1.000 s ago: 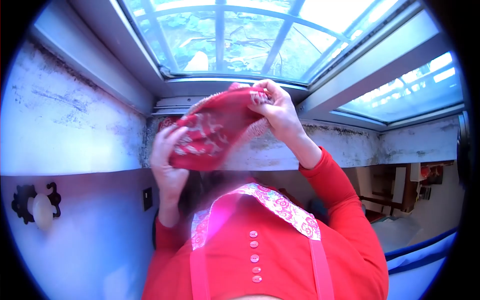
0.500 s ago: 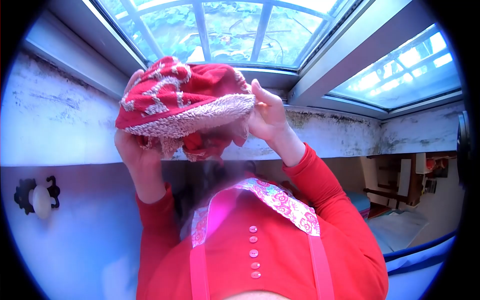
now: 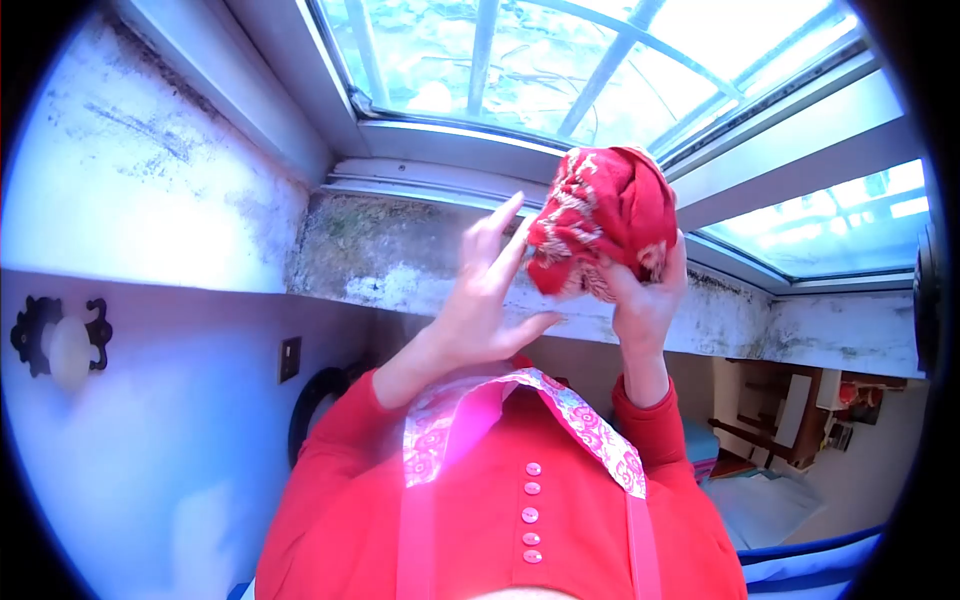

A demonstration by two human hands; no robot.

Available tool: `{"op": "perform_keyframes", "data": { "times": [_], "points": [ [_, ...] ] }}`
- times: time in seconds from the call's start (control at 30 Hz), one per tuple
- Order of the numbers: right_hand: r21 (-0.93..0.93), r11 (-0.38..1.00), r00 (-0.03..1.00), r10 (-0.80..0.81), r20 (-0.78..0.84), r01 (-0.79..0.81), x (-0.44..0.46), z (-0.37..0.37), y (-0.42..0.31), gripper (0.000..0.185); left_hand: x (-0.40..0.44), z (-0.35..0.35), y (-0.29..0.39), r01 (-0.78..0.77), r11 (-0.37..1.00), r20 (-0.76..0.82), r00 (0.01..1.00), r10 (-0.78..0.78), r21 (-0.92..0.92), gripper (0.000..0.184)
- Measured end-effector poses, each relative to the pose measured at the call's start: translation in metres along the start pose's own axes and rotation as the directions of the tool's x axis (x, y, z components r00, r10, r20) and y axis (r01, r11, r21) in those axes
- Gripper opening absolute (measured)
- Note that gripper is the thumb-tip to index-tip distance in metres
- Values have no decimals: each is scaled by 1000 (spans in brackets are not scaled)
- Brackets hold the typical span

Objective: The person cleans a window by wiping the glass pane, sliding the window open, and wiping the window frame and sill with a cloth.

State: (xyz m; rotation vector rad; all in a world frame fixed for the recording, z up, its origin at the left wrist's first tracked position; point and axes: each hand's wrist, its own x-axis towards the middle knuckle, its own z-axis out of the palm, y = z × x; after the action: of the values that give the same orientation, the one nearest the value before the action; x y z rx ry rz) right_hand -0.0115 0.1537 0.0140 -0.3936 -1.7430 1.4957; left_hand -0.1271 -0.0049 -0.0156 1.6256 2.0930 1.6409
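A red towel (image 3: 610,215) with pale patterned pile is bunched into a compact wad, held up before the window. My right hand (image 3: 648,305) grips it from below and from the right, thumb across the front, the other fingers partly hidden behind. Just left of the wad is my left hand (image 3: 485,295), its fingers spread and its thumb pointing right beneath the cloth. Whether its fingertips touch the towel's left edge I cannot tell. Behind both hands runs a white sill (image 3: 400,285) with dark, mould-like stains.
A barred window (image 3: 540,60) slopes overhead, and a second pane (image 3: 830,225) is at the right. On the left wall are a white knob with dark metalwork (image 3: 70,350) and a switch plate (image 3: 290,358). Wooden furniture (image 3: 800,420) stands at lower right.
The towel has moved right and gone from loosely spread between both hands to a tight bunch in my right hand. My left hand has let go and opened. The view has turned left.
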Motion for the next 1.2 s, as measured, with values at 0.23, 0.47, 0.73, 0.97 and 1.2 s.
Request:
{"op": "perform_keyframes", "data": {
  "times": [0.23, 0.47, 0.73, 0.97, 1.2],
  "points": [
    [-754, 332, 818, -338, 465, 566, 12, 12, 50, 37, -65, -34, -8, 335, 930, 47, 942, -332, -150, 45],
    [-584, 432, 724, -462, 512, 688, 26, 131, 66, 26, -65, -75, 10, 290, 957, -268, 920, -284, -17, 19],
    [-518, 433, 675, -448, 587, 738, 33, 218, 63, 16, -70, -87, 23, 228, 973, -394, 891, -224, -39, 14],
    [-631, 410, 746, -249, 617, 659, 37, 55, 38, 32, -58, -72, 6, 197, 980, -329, 924, -194, -24, 16],
    [-650, 338, 727, -200, 657, 681, 38, 57, 39, 43, -62, -76, 1, 240, 971, -370, 902, -225, -4, 16]
  ]
}}
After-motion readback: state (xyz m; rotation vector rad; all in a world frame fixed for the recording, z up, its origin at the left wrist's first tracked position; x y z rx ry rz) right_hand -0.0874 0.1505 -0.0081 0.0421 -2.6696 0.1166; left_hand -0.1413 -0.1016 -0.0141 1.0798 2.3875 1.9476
